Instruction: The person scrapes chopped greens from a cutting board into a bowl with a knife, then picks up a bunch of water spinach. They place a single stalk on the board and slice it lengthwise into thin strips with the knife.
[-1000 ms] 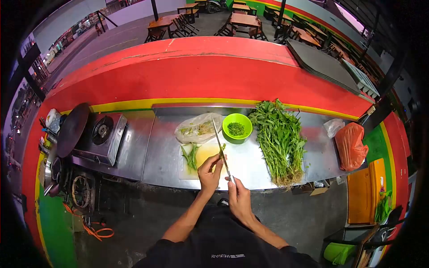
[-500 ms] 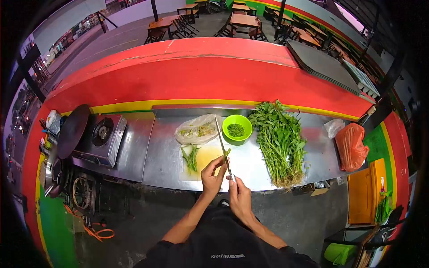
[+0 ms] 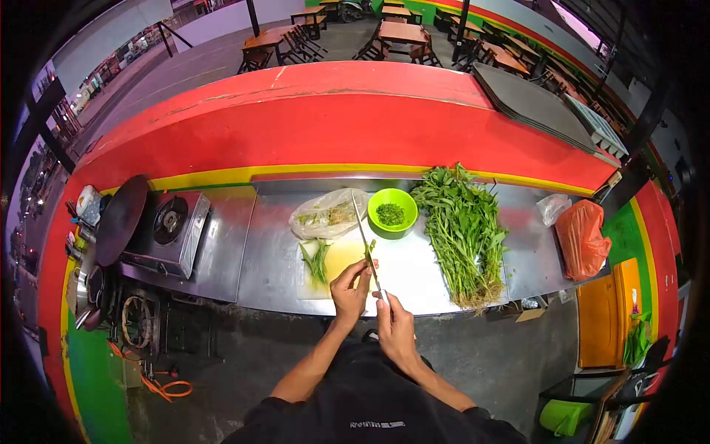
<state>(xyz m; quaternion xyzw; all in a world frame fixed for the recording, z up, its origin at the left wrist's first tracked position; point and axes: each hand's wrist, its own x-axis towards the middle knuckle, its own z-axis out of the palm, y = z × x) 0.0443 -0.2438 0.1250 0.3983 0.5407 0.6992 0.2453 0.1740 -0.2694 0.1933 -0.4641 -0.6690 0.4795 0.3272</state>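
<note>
My right hand [image 3: 397, 329] is closed round the handle of a long knife [image 3: 359, 218], whose blade slants up and away to the left. Close beside it, my left hand [image 3: 350, 292] pinches a small green stalk [image 3: 371, 246] against the blade. Under the blade lies a pale yellow cutting board [image 3: 342, 260], with cut green leaves [image 3: 316, 263] on its left part. Just past the knife stands a lime-green bowl [image 3: 412, 207] holding finely chopped greens [image 3: 390, 214]. A clear plastic bag [image 3: 329, 213] with vegetable pieces rests behind the board.
A large bunch of leafy greens [image 3: 462, 229] with roots lies right of the bowl on the steel counter [image 3: 277, 274]. Farther right sits an orange plastic bag [image 3: 583, 240]. At the left are a gas stove [image 3: 171, 222] and a dark round pan [image 3: 124, 218]. A red wall [image 3: 310, 126] rises behind.
The knife tip has shifted slightly left, and the green stalk at my left fingertips now sits a little higher and farther left. Both hands keep their holds.
</note>
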